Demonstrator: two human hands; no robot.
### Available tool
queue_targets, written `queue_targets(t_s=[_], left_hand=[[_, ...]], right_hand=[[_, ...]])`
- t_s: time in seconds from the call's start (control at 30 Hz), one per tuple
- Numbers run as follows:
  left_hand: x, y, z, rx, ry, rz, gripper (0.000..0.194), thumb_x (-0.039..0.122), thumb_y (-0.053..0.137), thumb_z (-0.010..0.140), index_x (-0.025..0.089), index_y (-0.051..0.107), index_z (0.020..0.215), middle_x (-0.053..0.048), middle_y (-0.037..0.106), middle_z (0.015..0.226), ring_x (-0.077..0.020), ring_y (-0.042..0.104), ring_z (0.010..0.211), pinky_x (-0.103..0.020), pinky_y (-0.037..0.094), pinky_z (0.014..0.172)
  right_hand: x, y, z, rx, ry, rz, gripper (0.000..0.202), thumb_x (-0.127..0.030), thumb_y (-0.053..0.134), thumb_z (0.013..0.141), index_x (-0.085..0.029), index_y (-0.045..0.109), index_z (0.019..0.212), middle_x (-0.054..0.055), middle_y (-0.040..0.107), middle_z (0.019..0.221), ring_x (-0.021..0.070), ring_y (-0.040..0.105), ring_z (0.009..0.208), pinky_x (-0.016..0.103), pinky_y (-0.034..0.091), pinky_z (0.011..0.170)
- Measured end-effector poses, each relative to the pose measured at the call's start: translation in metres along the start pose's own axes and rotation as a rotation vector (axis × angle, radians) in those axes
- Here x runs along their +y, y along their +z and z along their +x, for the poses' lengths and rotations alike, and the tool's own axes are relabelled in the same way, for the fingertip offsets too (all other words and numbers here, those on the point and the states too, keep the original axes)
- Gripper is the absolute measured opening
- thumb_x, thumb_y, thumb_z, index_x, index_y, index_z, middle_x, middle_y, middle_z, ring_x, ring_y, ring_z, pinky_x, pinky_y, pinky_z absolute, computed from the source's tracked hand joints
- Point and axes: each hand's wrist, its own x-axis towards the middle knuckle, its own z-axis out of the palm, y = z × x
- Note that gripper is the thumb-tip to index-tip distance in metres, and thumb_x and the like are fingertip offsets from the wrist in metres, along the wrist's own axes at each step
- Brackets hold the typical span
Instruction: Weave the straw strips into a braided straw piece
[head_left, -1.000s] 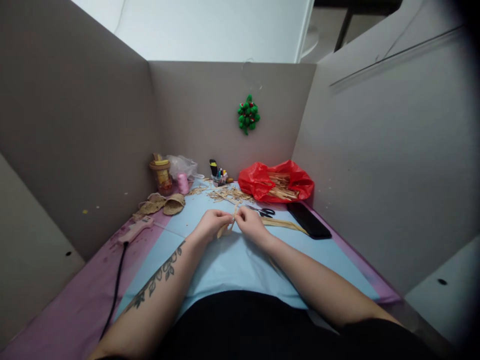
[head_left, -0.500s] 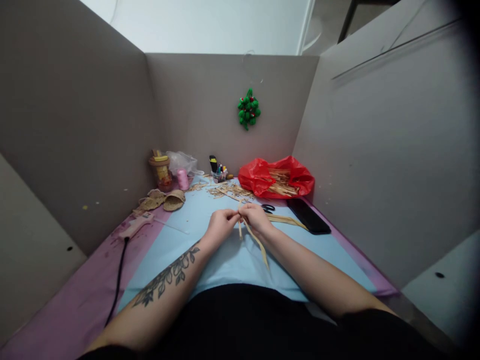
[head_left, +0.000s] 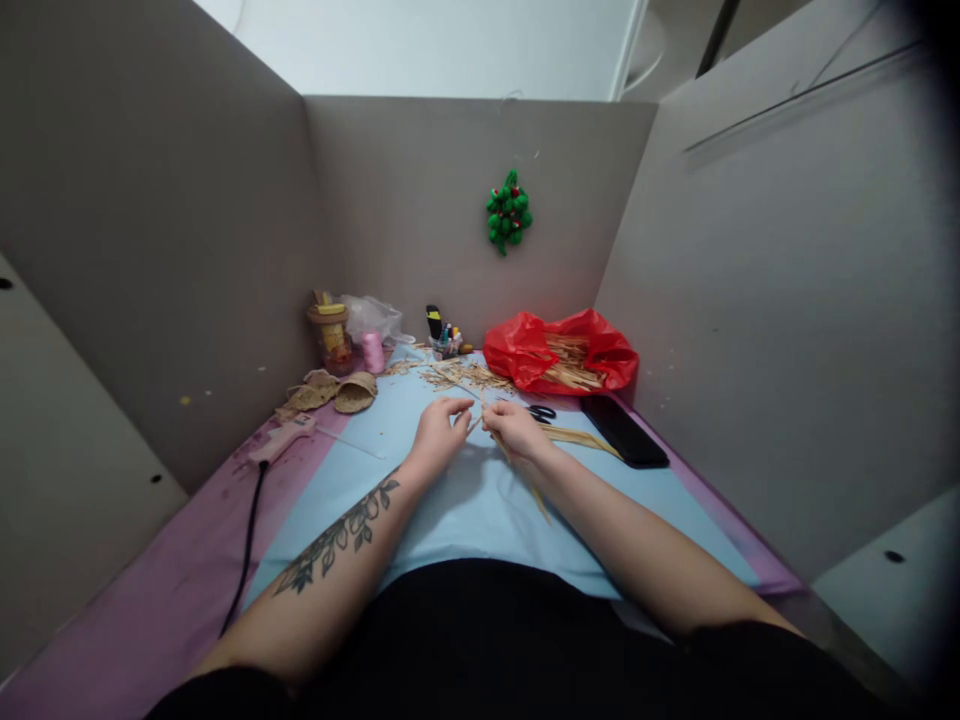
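Observation:
My right hand (head_left: pixel 514 428) is closed in a pinch on a strip of dry straw (head_left: pixel 541 505), whose long tail hangs down past the wrist towards me. Just left of it, my left hand (head_left: pixel 441 435) has its thumb and forefinger parted. A short straw end shows close to the left fingertips, and whether it touches them is unclear. Black-handled scissors (head_left: pixel 541 413) lie just beyond my right hand. Flat straw strips (head_left: pixel 581 438) rest on the blue sheet (head_left: pixel 442 510) beside that wrist.
A red plastic bag (head_left: pixel 517 350) of straw stands at the back right, near a black phone-like slab (head_left: pixel 626 432). Straw scraps (head_left: pixel 469 376) lie ahead. At left are a glue gun (head_left: pixel 283 440), woven pieces (head_left: pixel 355 392), pink thread (head_left: pixel 373 352) and a jar (head_left: pixel 330 335). Grey partitions (head_left: pixel 420 200) enclose the table.
My left hand has drawn away from my right, its fingers parting. The right hand still pinches the straw, and its hanging tail has shifted slightly. The view has moved a little.

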Motion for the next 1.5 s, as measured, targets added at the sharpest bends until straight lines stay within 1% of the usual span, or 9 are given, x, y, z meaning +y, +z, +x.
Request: queue_targets(t_s=[0.13, 0.33, 0.67, 0.8, 0.97, 1.17, 1.33, 1.4, 1.5], left_hand=[[-0.005, 0.0, -0.001, -0.194, -0.009, -0.096, 0.025, 0.033, 0.057, 0.072, 0.015, 0.069, 0.086, -0.002, 0.066, 0.074, -0.0147, 0.056, 0.069, -0.022, 0.041, 0.063], [-0.007, 0.001, -0.003, -0.192, -0.067, -0.04, 0.024, 0.035, 0.056, 0.072, 0.015, 0.068, 0.072, 0.0, 0.063, 0.058, -0.0124, 0.055, 0.057, -0.021, 0.037, 0.054], [-0.006, 0.002, 0.004, -0.184, -0.246, -0.393, 0.021, 0.034, 0.059, 0.068, 0.013, 0.058, 0.066, -0.001, 0.059, 0.058, -0.0092, 0.052, 0.051, -0.02, 0.04, 0.051], [-0.008, 0.001, 0.004, -0.259, -0.286, -0.53, 0.022, 0.035, 0.057, 0.069, 0.014, 0.056, 0.07, 0.001, 0.055, 0.059, -0.0075, 0.047, 0.052, -0.018, 0.036, 0.049], [-0.008, 0.002, 0.004, -0.283, -0.275, -0.493, 0.021, 0.036, 0.054, 0.069, 0.015, 0.051, 0.07, 0.004, 0.048, 0.059, -0.0073, 0.042, 0.052, -0.018, 0.033, 0.05], [-0.007, -0.001, 0.005, -0.245, -0.084, -0.235, 0.014, 0.025, 0.048, 0.072, 0.016, 0.044, 0.061, 0.005, 0.042, 0.054, -0.0088, 0.038, 0.053, -0.021, 0.031, 0.052], [-0.004, 0.002, 0.004, -0.065, 0.105, -0.022, 0.013, 0.016, 0.044, 0.07, 0.017, 0.042, 0.056, 0.003, 0.044, 0.058, -0.01, 0.039, 0.06, -0.022, 0.03, 0.058], [-0.002, 0.004, 0.004, -0.013, 0.089, -0.053, 0.012, 0.015, 0.045, 0.068, 0.017, 0.044, 0.056, 0.003, 0.047, 0.06, -0.0104, 0.041, 0.061, -0.023, 0.031, 0.06], [-0.001, 0.007, 0.004, -0.03, -0.144, -0.326, 0.01, 0.019, 0.049, 0.066, 0.017, 0.045, 0.057, 0.003, 0.047, 0.053, -0.0102, 0.043, 0.054, -0.023, 0.033, 0.055]], right_hand=[[-0.002, 0.002, -0.005, -0.045, -0.044, -0.055, 0.011, -0.025, 0.053, 0.059, -0.018, 0.048, 0.052, -0.006, 0.04, 0.042, 0.0069, 0.03, 0.042, 0.021, 0.022, 0.043], [0.002, 0.001, -0.001, -0.063, -0.11, -0.153, 0.011, -0.022, 0.053, 0.061, -0.017, 0.05, 0.052, -0.003, 0.047, 0.047, 0.0089, 0.038, 0.047, 0.022, 0.027, 0.046], [0.002, 0.003, -0.004, 0.073, -0.251, -0.369, 0.012, -0.024, 0.054, 0.067, -0.018, 0.049, 0.057, -0.002, 0.053, 0.054, 0.0114, 0.045, 0.053, 0.023, 0.032, 0.051], [-0.004, 0.001, -0.004, -0.03, -0.181, -0.227, 0.014, -0.027, 0.057, 0.064, -0.017, 0.052, 0.057, -0.002, 0.052, 0.053, 0.0102, 0.043, 0.05, 0.022, 0.032, 0.05], [-0.013, -0.005, -0.007, -0.112, -0.124, -0.199, 0.012, -0.027, 0.06, 0.062, -0.015, 0.059, 0.06, -0.003, 0.052, 0.051, 0.008, 0.039, 0.046, 0.022, 0.029, 0.047], [-0.013, -0.013, -0.007, -0.133, -0.082, -0.26, 0.009, -0.023, 0.062, 0.058, -0.014, 0.061, 0.059, -0.003, 0.051, 0.045, 0.0069, 0.037, 0.042, 0.021, 0.026, 0.042], [-0.012, -0.008, -0.008, -0.107, 0.043, -0.132, 0.009, -0.022, 0.059, 0.058, -0.015, 0.057, 0.052, -0.005, 0.044, 0.037, 0.0064, 0.032, 0.036, 0.021, 0.021, 0.038], [-0.012, -0.003, -0.013, -0.048, -0.005, -0.144, 0.009, -0.021, 0.058, 0.058, -0.015, 0.056, 0.052, -0.004, 0.046, 0.038, 0.0069, 0.035, 0.037, 0.021, 0.024, 0.039], [-0.011, 0.005, -0.02, 0.059, -0.196, -0.286, 0.013, -0.023, 0.058, 0.064, -0.014, 0.06, 0.056, -0.001, 0.056, 0.049, 0.0098, 0.046, 0.046, 0.021, 0.031, 0.046]])
